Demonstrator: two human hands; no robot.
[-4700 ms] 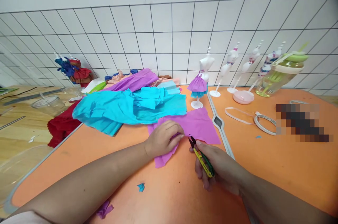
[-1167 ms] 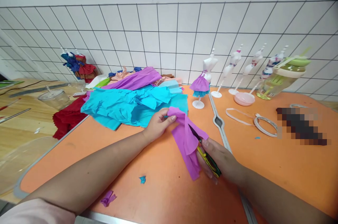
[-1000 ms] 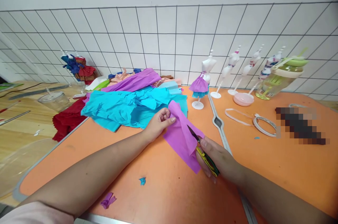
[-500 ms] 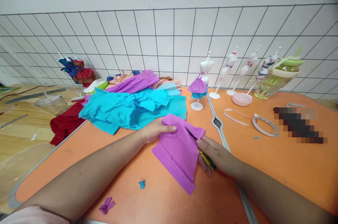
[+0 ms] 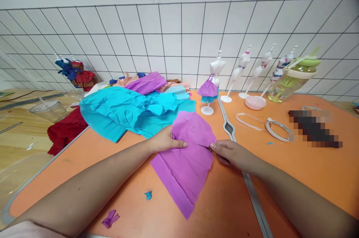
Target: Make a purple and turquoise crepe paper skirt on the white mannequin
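At the centre of the frame, a purple sheet (image 5: 185, 174) is held just above or against the orange table (image 5: 131, 215), its lower corner pointing toward the bottom edge; the left hand (image 5: 163, 141), left of centre, is clamped on it, thumb pressed on top and the other fingers hidden beneath; the right hand (image 5: 235, 155), right of centre, has thumb and fingers drawn together around a cutting tool (image 5: 205, 148), of which little more than a thin dark blade shows, lying across the sheet near its right edge; whether the blades are parted I cannot tell; the step in hand appears to be cutting inward from that edge; the next move seems to call for the left hand to keep the sheet taut while the right guides the blade; a skirted mannequin (image 5: 217, 69) stands upright in the upper right.
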